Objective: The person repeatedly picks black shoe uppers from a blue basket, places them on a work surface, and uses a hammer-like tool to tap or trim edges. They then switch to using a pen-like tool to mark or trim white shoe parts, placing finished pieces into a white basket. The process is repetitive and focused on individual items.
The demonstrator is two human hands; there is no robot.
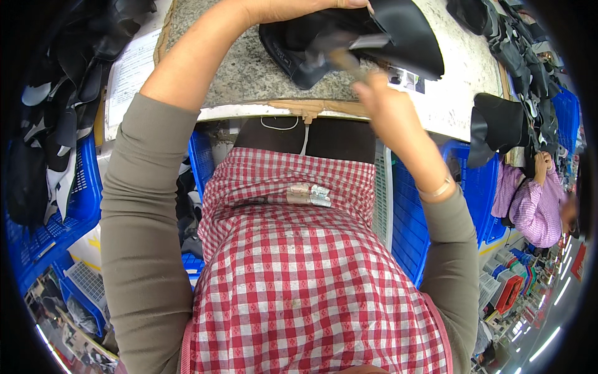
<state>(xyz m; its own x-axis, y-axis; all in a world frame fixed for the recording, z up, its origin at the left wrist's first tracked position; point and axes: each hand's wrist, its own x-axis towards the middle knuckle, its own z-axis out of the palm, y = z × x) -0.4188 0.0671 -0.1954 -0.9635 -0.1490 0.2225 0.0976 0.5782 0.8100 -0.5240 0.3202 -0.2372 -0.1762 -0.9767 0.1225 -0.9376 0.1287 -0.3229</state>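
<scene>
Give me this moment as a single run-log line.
left hand: at black piece | right hand: gripping blurred tool | black piece: on table

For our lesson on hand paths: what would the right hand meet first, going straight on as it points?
Beyond the blurred tool in its grip, the right hand would probably meet the black piece on the worktop first; depth is unclear.

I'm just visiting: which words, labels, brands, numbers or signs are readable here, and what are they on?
None is clear enough to quote.
White sheet at the table's left: print too small to read.
Pictured paper beside the black piece: any print is too small.
Red panel, far right: too blurred to tell.
</scene>
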